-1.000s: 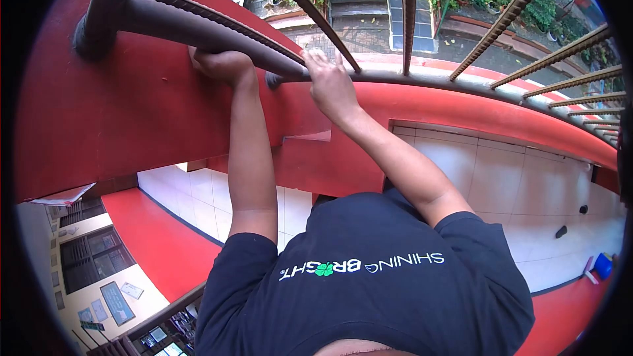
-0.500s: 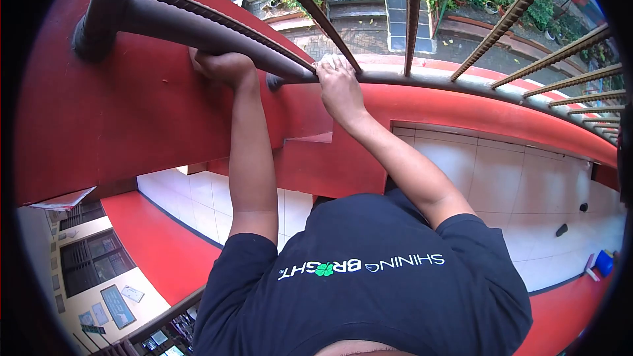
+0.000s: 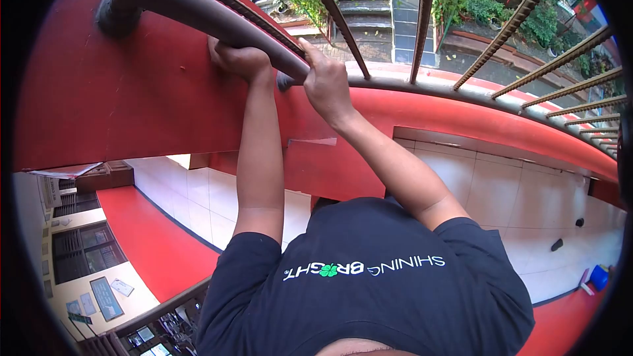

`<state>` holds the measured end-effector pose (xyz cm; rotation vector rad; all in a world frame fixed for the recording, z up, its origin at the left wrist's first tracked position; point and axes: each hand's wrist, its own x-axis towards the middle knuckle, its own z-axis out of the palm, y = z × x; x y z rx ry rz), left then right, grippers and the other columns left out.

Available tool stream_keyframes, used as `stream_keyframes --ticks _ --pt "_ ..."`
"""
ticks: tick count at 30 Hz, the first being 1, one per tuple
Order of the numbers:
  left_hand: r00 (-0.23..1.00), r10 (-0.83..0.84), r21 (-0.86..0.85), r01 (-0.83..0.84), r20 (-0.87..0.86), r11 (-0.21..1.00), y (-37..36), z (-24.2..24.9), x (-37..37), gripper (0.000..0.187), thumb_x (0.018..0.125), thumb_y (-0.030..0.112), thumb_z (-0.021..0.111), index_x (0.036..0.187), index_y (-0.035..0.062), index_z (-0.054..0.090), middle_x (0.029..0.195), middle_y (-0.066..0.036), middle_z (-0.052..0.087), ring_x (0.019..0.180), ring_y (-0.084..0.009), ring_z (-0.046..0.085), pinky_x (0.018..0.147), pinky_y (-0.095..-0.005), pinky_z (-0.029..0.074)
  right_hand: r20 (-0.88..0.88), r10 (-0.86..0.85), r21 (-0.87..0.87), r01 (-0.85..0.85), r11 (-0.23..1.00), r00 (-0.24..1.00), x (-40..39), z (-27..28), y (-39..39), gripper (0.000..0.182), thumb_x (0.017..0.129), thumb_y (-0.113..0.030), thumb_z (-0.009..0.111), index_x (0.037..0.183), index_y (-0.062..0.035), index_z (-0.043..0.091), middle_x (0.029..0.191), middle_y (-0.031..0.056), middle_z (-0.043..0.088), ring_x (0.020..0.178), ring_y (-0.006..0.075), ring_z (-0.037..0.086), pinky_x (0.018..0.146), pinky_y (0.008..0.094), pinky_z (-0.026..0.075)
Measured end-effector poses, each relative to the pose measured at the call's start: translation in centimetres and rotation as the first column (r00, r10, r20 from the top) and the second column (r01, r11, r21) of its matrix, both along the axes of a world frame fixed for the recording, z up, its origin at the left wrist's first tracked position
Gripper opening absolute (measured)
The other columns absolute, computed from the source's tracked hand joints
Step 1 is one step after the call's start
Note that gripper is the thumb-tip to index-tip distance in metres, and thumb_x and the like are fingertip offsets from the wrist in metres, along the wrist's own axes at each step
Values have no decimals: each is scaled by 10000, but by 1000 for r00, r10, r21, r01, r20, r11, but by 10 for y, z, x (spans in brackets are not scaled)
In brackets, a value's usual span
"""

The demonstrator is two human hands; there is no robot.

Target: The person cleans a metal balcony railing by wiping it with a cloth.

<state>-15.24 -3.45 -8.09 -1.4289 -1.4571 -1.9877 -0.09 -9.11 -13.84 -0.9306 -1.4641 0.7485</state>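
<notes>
My left hand [image 3: 245,60] is closed and bent at the wrist, low beside the red wall [image 3: 158,99] and just under the dark metal railing [image 3: 231,25]. Its fingers curl away from me, and whatever they hold, if anything, is hidden. My right hand [image 3: 328,86] wraps round the lower pipe of that railing, close to the foot of a ribbed bar [image 3: 333,16]. One finger reaches over the pipe's far side, while the other fingertips are out of sight.
Ribbed bars [image 3: 508,23] rise along a curved red ledge [image 3: 461,109] on the right. Beyond them lie green plants and a paved yard [image 3: 369,46] with steps. White floor tiles [image 3: 494,184] spread below, with a blue object [image 3: 599,277] at the far right.
My right hand has shifted slightly left and down along the pipe, with one finger now pointing over it. The view has shifted, so railing and left hand appear a little further right.
</notes>
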Motion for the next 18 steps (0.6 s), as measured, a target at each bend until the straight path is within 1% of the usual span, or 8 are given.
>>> stream_keyframes --ticks 5,7,8,9,11,12,16,18 --pt "957 190 83 -176 -218 981 -4 8 8 337 963 209 462 884 -62 645 843 -135 677 743 -246 664 661 -374 536 2 -4 -105 4 995 1000 -1 -39 -16 411 887 62 556 1293 29 615 1126 280 679 1036 429 670 880 498 543" --pt "906 280 112 -258 -317 960 -6 8 8 305 958 183 479 879 -60 646 834 -140 678 732 -256 654 654 -383 518 -72 25 -227 -41 973 997 1 -40 -13 450 890 45 584 1338 13 595 1167 270 675 1042 408 686 889 438 559" --pt "928 226 129 -195 -297 972 -4 7 6 148 904 107 575 852 -29 605 815 -136 656 717 -298 638 630 -408 499 -93 96 -351 -123 928 991 6 -38 -11 455 918 4 598 1373 -4 579 1237 256 662 1119 346 685 955 361 536" --pt "945 170 148 -132 -280 980 -2 7 3 113 849 31 670 825 2 563 796 -132 635 702 -340 623 606 -434 479 -92 97 -348 -123 929 991 6 -48 -6 455 918 4 598 1373 -4 579 1237 256 662 1119 346 685 955 361 536" --pt "940 189 157 -149 -284 976 -2 7 5 107 844 32 678 822 5 577 793 -131 634 703 -341 623 605 -435 478 -201 185 -423 -255 869 962 0 -71 3 439 963 -25 592 1401 -51 582 897 41 696 694 130 622 654 295 512" --pt "935 207 164 -165 -286 973 -3 7 6 101 839 33 685 818 7 590 789 -129 633 704 -341 624 604 -435 478 -317 188 -480 -328 813 930 0 -76 1 389 986 -66 557 1369 4 580 1306 219 651 1274 257 606 1067 343 453" --pt "931 216 159 -175 -295 972 -4 7 6 79 837 28 694 807 14 622 782 -126 632 701 -340 621 592 -440 464 -275 150 -441 -263 858 950 -2 -75 -7 361 1021 -118 532 1356 4 588 1288 223 657 1248 289 622 1047 349 469" --pt "912 246 178 -195 -329 964 -6 12 10 75 824 22 707 788 15 642 768 -126 625 692 -344 612 587 -447 451 -175 27 -384 -94 919 984 -3 -70 -14 348 1047 -167 509 1336 3 601 1260 235 662 1217 325 633 1024 362 484"
